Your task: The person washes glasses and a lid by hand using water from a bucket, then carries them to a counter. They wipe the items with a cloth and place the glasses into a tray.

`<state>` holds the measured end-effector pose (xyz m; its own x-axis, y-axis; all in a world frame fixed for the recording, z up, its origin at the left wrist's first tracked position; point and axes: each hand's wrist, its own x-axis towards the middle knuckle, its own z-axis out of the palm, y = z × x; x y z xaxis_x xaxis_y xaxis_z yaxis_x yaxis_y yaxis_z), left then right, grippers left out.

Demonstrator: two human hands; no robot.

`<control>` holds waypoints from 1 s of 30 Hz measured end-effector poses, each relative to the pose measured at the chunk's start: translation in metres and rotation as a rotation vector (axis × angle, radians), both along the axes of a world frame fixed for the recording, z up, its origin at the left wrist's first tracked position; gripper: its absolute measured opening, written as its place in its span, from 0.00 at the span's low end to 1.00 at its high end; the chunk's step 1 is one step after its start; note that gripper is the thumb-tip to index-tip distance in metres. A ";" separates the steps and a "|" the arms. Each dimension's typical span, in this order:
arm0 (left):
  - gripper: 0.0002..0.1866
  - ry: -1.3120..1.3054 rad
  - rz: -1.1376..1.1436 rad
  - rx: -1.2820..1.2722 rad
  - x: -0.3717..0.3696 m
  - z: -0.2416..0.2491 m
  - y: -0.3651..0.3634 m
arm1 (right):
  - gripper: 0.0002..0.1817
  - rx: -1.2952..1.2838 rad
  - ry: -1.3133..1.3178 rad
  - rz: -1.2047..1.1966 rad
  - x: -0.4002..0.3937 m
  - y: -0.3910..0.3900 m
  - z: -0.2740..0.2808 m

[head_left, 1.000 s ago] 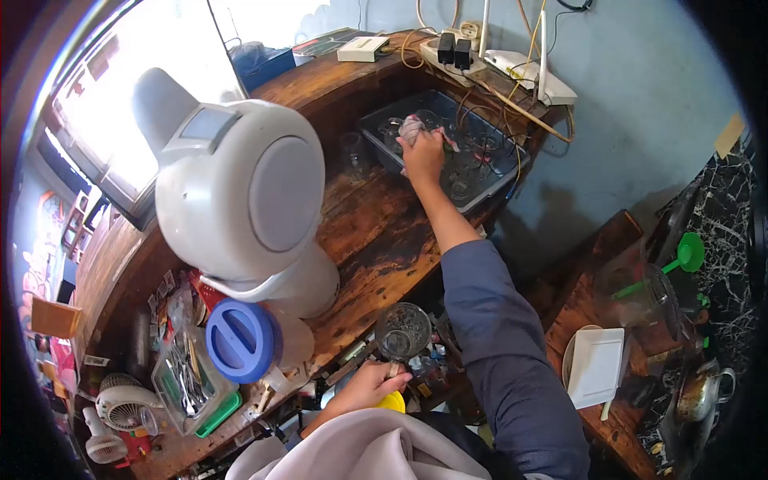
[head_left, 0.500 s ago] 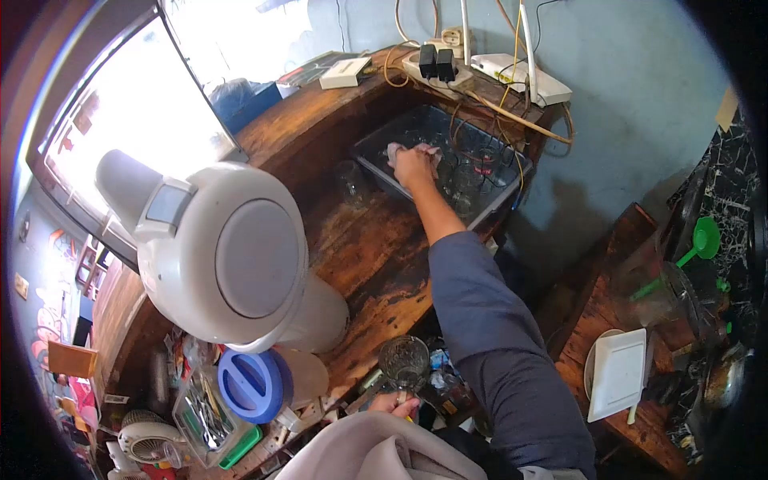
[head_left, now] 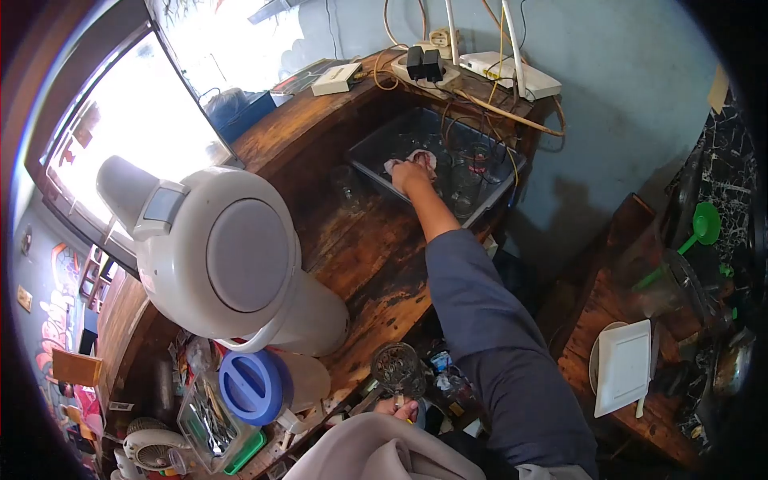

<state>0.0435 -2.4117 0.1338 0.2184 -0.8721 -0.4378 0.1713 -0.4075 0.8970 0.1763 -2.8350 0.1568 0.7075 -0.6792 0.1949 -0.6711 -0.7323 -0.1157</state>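
My right hand (head_left: 411,178) shifted slightly over the tray (head_left: 488,206), clutching a cloth (head_left: 423,158). My left hand (head_left: 396,409) grasped a glass mug (head_left: 398,368).

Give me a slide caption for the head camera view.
Right hand holding a cloth at a dark tray of glasses, left hand gripping a glass mug.

Cloth (head_left: 427,159): pale, pinkish-white with darker reddish patches; bunched, partly hidden by gripping fingers, upper centre of frame, within the outline of a dark tray; contact with anything beneath unclear; glass mug (head_left: 398,366): clear, round, lower centre, held off any surface, mouth towards camera, handle pointing to bottom edge.
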 end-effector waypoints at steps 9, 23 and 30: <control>0.15 -0.017 0.020 -0.027 -0.008 -0.004 0.002 | 0.14 -0.064 -0.857 0.217 -0.088 0.084 0.029; 0.23 0.478 -0.498 -0.381 -0.051 0.074 -0.028 | 0.43 1.916 -1.210 0.368 -0.290 0.268 0.002; 0.20 0.757 -0.463 -0.275 -0.063 0.069 -0.013 | 0.51 2.029 -1.215 0.590 -0.357 0.317 -0.007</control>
